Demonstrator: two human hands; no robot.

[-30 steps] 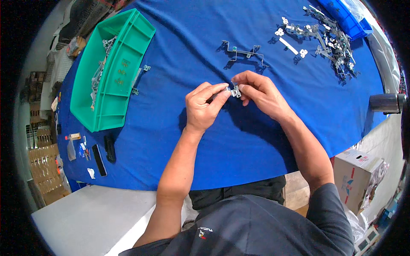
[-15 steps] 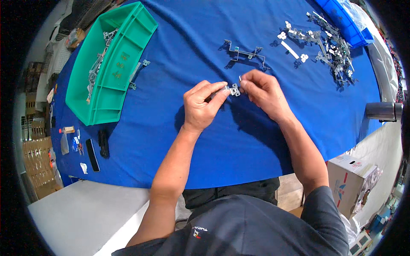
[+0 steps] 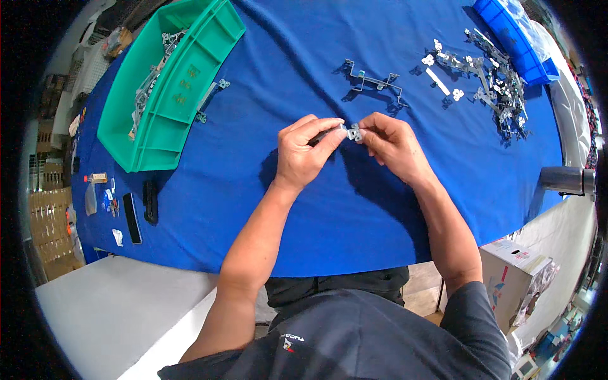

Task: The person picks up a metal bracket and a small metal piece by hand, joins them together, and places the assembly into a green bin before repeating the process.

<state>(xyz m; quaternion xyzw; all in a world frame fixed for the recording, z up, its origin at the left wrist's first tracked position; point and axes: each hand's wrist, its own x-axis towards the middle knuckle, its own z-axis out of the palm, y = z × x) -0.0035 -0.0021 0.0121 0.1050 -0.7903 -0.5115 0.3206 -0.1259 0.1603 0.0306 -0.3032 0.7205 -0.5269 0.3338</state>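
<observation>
A small silvery metal bracket [image 3: 353,133] with a holed, lobed end plate is held above the blue cloth. My left hand [image 3: 299,152] pinches it between thumb and fingers, which hide most of its length. On the other side, my right hand [image 3: 394,144] is closed, its thumb and forefinger at the lobed end; any small part between them is too hidden to make out. Just beyond my hands lies a bent wire-like metal frame [image 3: 379,83] with small plates on it.
At the left stands a green plastic bin [image 3: 158,136] holding metal brackets, with another bracket [image 3: 212,95] beside it. A pile of metal parts [image 3: 503,95] lies at the right near a blue bin [image 3: 538,73]. A phone [image 3: 132,218] and a black object [image 3: 150,201] sit at the near left.
My right fingers have come down and in from just beside the bracket to its lobed end. My left hand keeps its pinch. The whole view has shifted slightly.
</observation>
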